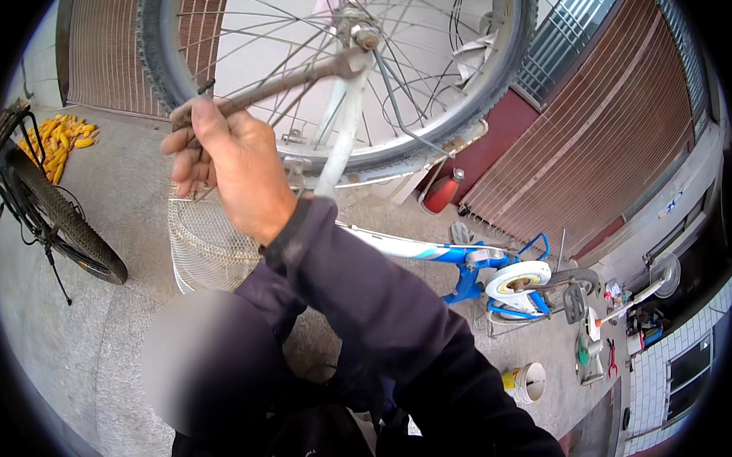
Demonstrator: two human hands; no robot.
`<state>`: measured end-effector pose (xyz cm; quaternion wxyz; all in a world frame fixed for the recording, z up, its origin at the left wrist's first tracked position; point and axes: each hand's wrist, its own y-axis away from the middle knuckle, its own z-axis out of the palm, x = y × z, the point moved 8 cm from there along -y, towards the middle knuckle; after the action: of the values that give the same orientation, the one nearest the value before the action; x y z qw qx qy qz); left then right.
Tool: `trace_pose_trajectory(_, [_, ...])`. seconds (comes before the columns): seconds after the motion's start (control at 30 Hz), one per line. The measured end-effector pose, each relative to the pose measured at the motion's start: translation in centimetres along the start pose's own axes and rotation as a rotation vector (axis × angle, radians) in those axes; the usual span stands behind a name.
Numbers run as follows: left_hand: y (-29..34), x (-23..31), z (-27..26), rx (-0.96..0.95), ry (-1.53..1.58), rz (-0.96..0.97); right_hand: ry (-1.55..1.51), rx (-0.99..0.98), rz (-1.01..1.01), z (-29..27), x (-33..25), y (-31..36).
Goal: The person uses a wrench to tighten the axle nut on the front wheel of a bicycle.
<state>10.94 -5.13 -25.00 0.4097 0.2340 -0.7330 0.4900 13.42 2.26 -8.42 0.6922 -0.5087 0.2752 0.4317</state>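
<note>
My right hand (243, 164) holds a rusty wrench (288, 82) by its handle end, with the thumb on top and the fingers curled loosely below. The wrench's head reaches the axle nut (366, 40) at the hub of a bicycle wheel (509, 54). A white fork leg (344, 141) runs from the hub down past my wrist. Below the hand is a wire-mesh basket (213, 238), partly covered by my arm. Another dark sleeve (272, 300) shows beneath my right forearm; my left hand is not visible.
The blue-and-white bicycle frame (431, 249) stretches right to a chainring (517, 281). Another bicycle (51, 215) stands at left near corn cobs (61, 142). A red flask (443, 191), a bucket (533, 382) and a fan (664, 276) stand at right. Brown slatted blinds (588, 124) hang behind.
</note>
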Motion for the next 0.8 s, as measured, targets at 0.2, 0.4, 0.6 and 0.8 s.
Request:
trace_pose_trajectory(0.2, [0.3, 3.5, -0.3, 0.016, -0.064, 0.167, 0.725, 0.031, 0.175, -1.0, -0.6, 6.0])
trace_pose_trajectory(0.4, [-1.1, 8.6, -3.4, 0.115, -0.057, 0.420, 1.139, 0.127, 0.083, -4.2, -11.2, 10.4])
trace_pose_trajectory(0.6, [-4.4, 10.2, -2.8, 0.050, -0.238, 0.292, 1.493, 0.315, -0.089, -7.1, -21.5, 11.8])
trace_pose_trajectory(0.8, [-4.4, 9.8, -2.9, 0.116, -0.236, 0.336, 1.706, 0.364, -0.252, -5.3, -28.1, 10.1])
